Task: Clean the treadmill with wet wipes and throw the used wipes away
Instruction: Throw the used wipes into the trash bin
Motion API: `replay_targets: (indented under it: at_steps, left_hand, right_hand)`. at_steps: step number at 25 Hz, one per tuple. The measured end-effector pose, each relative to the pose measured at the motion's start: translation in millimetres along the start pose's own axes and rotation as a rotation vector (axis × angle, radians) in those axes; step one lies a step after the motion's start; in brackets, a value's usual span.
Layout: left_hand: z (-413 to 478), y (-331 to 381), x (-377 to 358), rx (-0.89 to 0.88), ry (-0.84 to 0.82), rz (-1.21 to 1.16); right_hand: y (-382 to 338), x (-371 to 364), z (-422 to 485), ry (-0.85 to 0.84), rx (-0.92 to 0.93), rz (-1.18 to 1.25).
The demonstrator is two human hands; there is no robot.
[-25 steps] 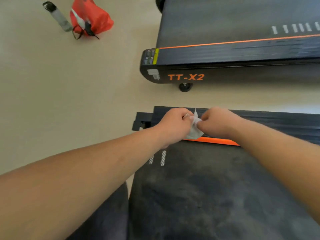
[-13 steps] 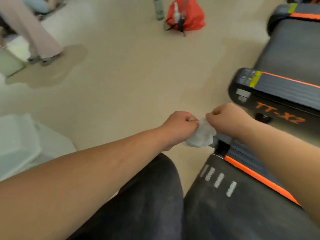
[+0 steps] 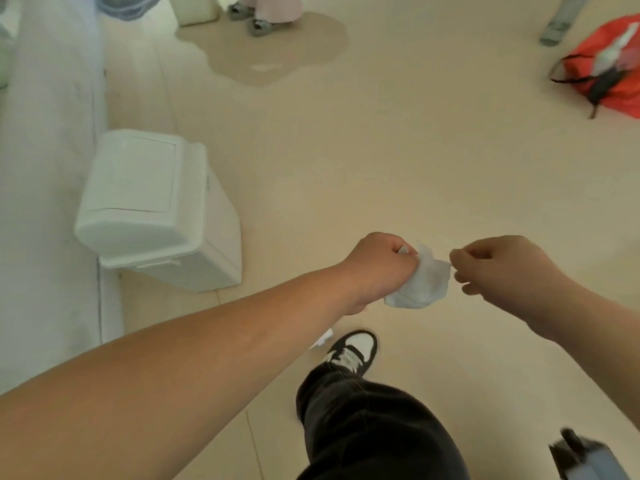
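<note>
A crumpled white wet wipe (image 3: 420, 284) hangs between my two hands over the beige floor. My left hand (image 3: 379, 268) grips its left side in a closed fist. My right hand (image 3: 498, 268) pinches its upper right corner with curled fingers. A white lidded bin (image 3: 145, 206) stands on the floor to the left, its lid down. Only a dark corner of the treadmill (image 3: 581, 459) shows at the bottom right.
My leg in dark trousers and a black-and-white shoe (image 3: 353, 351) are below the hands, with a small white scrap (image 3: 322, 339) beside the shoe. A red bag (image 3: 609, 71) lies at the top right. Another person's feet (image 3: 258, 20) stand at the top. A pale wall (image 3: 48, 168) runs along the left.
My view has swung left from the treadmill to the open floor and the white bin. Both hands stayed on the wipe and moved slightly apart.
</note>
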State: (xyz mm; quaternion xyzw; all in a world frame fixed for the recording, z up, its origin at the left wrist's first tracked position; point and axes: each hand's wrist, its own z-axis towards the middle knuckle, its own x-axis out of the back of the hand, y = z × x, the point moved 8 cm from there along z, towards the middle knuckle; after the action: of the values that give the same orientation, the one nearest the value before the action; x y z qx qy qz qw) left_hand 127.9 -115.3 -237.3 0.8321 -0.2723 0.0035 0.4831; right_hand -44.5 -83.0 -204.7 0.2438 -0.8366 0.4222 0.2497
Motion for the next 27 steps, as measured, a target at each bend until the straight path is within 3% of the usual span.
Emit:
replay_targets:
  at_steps: [10, 15, 22, 27]
  left_hand:
    - [83, 26, 225, 0.176, 0.308, -0.396]
    - [88, 53, 309, 0.229, 0.45, -0.46]
    - [76, 102, 337, 0.277, 0.609, -0.673]
    - [64, 93, 372, 0.358, 0.813, -0.732]
  right_hand:
    - [-244, -27, 144, -0.254, 0.006, -0.083]
    - [-347, -37, 186, -0.374, 0.043, -0.125]
    - [-409, -11, 193, -0.48, 0.071, -0.095]
    - [-457, -50, 213, -0.617, 0.097, -0.17]
